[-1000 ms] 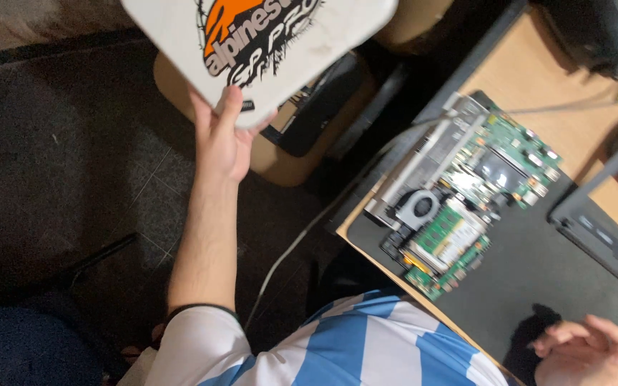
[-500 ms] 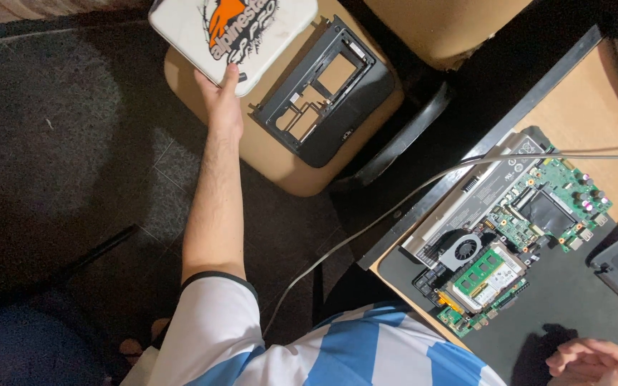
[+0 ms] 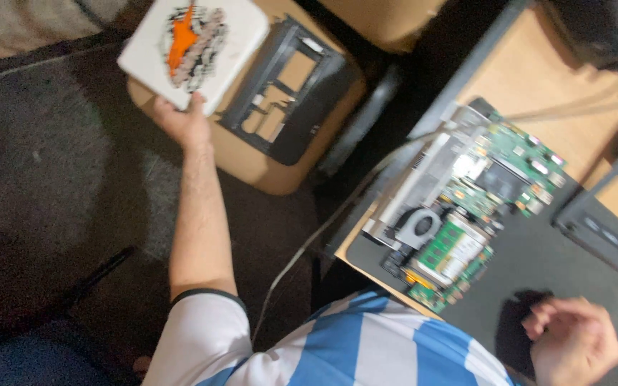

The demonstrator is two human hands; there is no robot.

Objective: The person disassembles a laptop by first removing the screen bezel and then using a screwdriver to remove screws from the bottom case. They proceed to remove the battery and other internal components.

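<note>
Lowered since a moment ago, the white panel with the orange graphic now lies on the tan box, beside the black laptop frame resting there. My left hand grips its near edge, thumb on top and fingers closed under it. My right hand hovers loosely curled, holding nothing, over the dark mat on the desk, near the bared laptop motherboard with its round fan.

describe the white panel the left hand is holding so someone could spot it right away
Look at the tan box on the dark floor, upper left. The left hand grips a white panel lying there beside a black laptop frame; only the panel has an orange and black graphic.
</note>
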